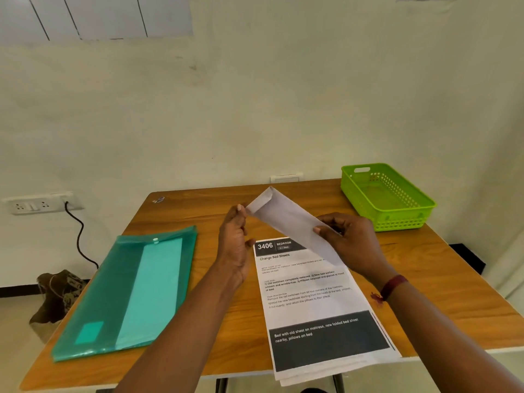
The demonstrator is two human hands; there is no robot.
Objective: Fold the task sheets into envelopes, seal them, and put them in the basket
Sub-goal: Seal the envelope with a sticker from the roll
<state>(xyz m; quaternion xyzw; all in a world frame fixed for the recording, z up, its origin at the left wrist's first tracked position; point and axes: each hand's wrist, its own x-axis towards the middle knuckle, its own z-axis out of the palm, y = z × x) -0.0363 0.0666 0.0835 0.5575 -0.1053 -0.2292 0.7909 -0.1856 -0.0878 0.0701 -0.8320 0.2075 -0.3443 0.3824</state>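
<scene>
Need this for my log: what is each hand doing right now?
Left hand: open, fingertips touching the envelope's far end.
Right hand: holding the envelope.

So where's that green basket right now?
In the head view, the green basket sits on the far right corner of the table, just beyond the right hand that holds the white envelope.

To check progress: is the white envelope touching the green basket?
Apart. The head view shows bare table between the envelope, held in the right hand, and the basket.
</scene>
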